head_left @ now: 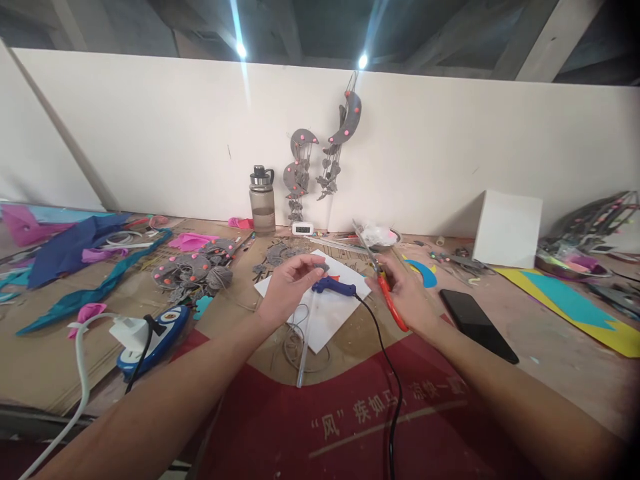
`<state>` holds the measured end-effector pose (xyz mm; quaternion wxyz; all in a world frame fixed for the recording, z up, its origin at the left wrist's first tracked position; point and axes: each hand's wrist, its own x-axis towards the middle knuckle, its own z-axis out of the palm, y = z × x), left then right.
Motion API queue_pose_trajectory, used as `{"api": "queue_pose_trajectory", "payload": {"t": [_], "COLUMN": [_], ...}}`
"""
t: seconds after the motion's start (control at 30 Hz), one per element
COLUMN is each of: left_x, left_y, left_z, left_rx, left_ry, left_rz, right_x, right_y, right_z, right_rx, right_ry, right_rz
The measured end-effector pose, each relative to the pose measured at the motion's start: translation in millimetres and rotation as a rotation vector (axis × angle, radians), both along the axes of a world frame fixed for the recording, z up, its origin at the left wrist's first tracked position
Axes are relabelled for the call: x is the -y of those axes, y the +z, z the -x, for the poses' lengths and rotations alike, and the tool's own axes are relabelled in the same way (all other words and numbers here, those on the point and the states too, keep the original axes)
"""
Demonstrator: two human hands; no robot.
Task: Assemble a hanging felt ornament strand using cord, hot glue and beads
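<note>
My left hand (pixel 291 285) is closed in a pinch on a small grey felt piece (pixel 323 267). Fingers of my right hand (pixel 404 288) wrap around scissors with orange-red handles (pixel 388 301), their blades pointing up and away from me. Between the hands, a blue hot glue gun (pixel 336 287) lies on a white board (pixel 325 327). From the gun a clear glue stick (pixel 303 353) reaches toward me, and its black cord (pixel 384 340) runs down the red sheet. Grey cord (pixel 290 347) is loosely coiled beside the stick.
Left stand a blue power strip (pixel 173 337), felt pieces (pixel 193 267) with yarn, and coloured felt (pixel 75 247). A water bottle (pixel 263 203) and small clock (pixel 303 229) are at the back wall, below hanging grey moon garlands (pixel 345 123). A phone (pixel 477 325) lies right.
</note>
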<state>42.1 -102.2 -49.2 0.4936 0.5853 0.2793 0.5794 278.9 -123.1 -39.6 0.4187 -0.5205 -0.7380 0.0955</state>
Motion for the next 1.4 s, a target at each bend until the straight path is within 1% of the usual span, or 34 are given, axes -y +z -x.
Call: {"api": "queue_pose_trajectory", "payload": {"t": [0.07, 0.13, 0.23, 0.37, 0.57, 0.8, 1.07, 1.4], "left_x": [-3, -6, -7, -5, -7, -9, -10, -12], "left_y": [-1.4, -0.5, 4.8, 12.1, 13.4, 10.7, 6.6, 5.5], "left_z": [-1, -1, 0, 1, 3, 3, 3, 4], "left_rx": [0.051, 0.1, 0.166, 0.183, 0.213, 0.205, 0.139, 0.128], "left_ry": [0.031, 0.059, 0.072, 0.077, 0.104, 0.1, 0.099, 0.095], "left_rz": [-0.014, 0.001, 0.068, 0.111, 0.161, 0.155, 0.141, 0.145], "right_x": [7, 11, 14, 11, 0, -8, -5, -6], "right_y": [3.0, 5.4, 8.7, 11.9, 8.6, 2.2, 2.7, 0.3], "right_z": [10, 19, 28, 34, 43, 45, 43, 41], "right_rx": [0.012, 0.045, 0.145, 0.251, 0.335, 0.323, 0.294, 0.286], "right_ry": [0.108, 0.157, 0.16, 0.169, 0.165, 0.159, 0.161, 0.164], "right_rz": [0.062, 0.088, 0.066, 0.01, -0.021, -0.024, 0.061, 0.041]}}
